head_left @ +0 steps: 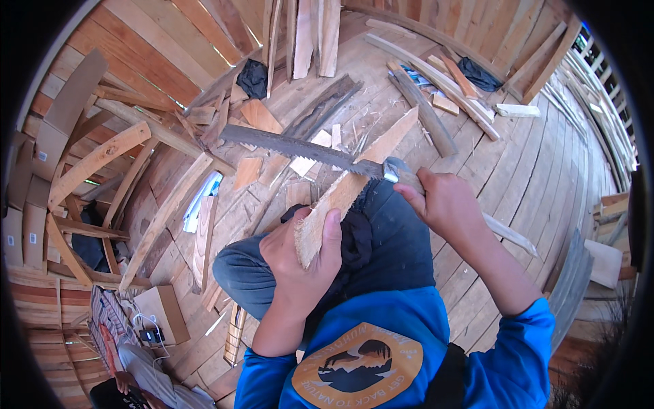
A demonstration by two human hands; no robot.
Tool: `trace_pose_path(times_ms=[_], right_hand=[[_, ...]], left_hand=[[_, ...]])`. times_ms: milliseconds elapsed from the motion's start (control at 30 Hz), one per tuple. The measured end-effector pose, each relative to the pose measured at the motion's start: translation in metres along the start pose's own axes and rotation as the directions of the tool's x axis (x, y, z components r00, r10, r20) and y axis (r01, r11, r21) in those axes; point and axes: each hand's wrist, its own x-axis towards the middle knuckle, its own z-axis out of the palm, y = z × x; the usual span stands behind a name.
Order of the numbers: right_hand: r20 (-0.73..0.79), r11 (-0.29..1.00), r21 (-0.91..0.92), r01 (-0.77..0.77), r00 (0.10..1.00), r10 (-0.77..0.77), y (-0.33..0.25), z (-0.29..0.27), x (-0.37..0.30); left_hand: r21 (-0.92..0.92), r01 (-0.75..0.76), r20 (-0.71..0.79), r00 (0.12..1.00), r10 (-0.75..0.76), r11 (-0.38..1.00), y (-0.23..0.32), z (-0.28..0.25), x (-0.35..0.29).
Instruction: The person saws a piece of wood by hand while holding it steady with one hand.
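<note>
My left hand is wrapped round the near end of a narrow, rough-faced wooden board, its thumb along the face. The board slants up and away to the right over my lap, and its far end tapers. My right hand grips the handle of a hand saw. The long grey toothed blade points left and lies across the board near its middle, teeth toward me. Whether the teeth have cut into the wood I cannot tell. The handle is partly hidden by my fingers.
Wood offcuts and shavings litter the plank floor ahead. Long timbers lie at the far right. A wooden frame stands at left. Another person's legs show at lower left, beside a cardboard box.
</note>
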Motion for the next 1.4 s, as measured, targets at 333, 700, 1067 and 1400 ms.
trace_pose_path(times_ms=[333,700,1067,1400], right_hand=[[0.154,0.908,0.419,0.010,0.985,-0.082,-0.018,-0.004,0.023],[0.459,0.570,0.765,-0.299,0.874,-0.158,-0.035,-0.004,0.009],[0.683,0.172,0.712,-0.681,0.613,-0.398,-0.027,0.014,0.010],[0.270,0.663,0.743,-0.090,0.947,-0.175,-0.054,-0.001,-0.009]], left_hand=[[0.106,0.094,-0.080,0.993,-0.086,0.990,0.005,-0.020,0.028],[0.081,0.131,-0.029,0.991,-0.129,0.988,0.004,-0.041,0.021],[0.103,0.172,-0.013,0.985,-0.171,0.980,0.003,-0.043,0.017],[0.113,0.174,-0.038,0.985,-0.170,0.978,0.000,-0.044,0.020]])
